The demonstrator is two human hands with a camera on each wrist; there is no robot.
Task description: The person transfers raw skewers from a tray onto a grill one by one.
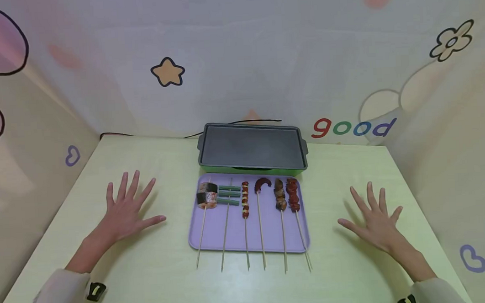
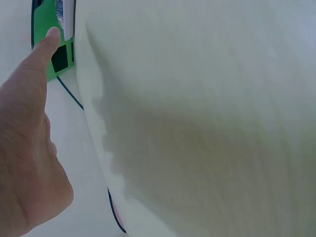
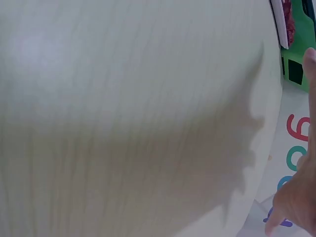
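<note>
My left hand [image 1: 126, 215] is spread over the left part of the table, fingers straight and holding nothing. On the other side, my right hand [image 1: 375, 224] is spread the same way, also holding nothing. Between them lies a purple tray [image 1: 238, 236] with several skewers in a row, sticks toward me. From the left come a fat black-and-white skewer [image 1: 207, 195], a green-piece skewer [image 1: 229, 194], a thin red-and-yellow skewer [image 1: 245, 200], a curled dark-red tentacle skewer [image 1: 262, 184], a brown chunk skewer [image 1: 280, 195] and a red meat skewer [image 1: 293, 195]. Neither hand touches the tray.
Right behind the tray stands a green electric griddle [image 1: 252, 146] with a flat dark plate and side handles. A black cord [image 1: 118, 134] runs along the table's back edge. Printed cloth [image 1: 237, 55] hangs behind and at both sides of the pale table [image 1: 159, 284].
</note>
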